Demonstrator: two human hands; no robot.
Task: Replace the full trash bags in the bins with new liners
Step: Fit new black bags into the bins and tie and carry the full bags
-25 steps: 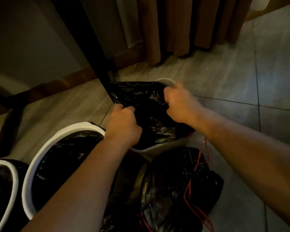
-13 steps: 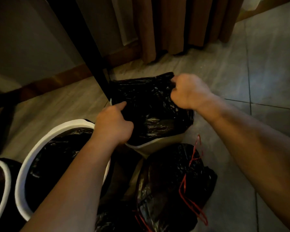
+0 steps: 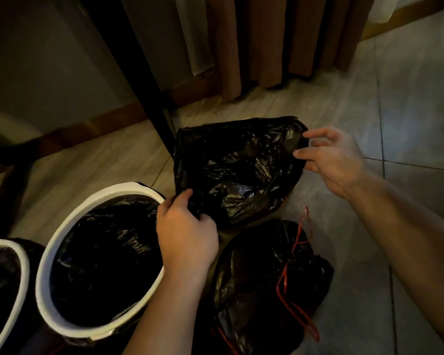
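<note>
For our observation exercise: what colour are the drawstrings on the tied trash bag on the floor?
Red drawstrings, seen best in the head view.

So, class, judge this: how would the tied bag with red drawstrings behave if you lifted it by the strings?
The bag looks crumpled and slumped, so it would probably sag rather than hold shape. It bulges, so it likely has some weight. Its glossy film may be slippery; the drawstrings give the surer grip.
</note>
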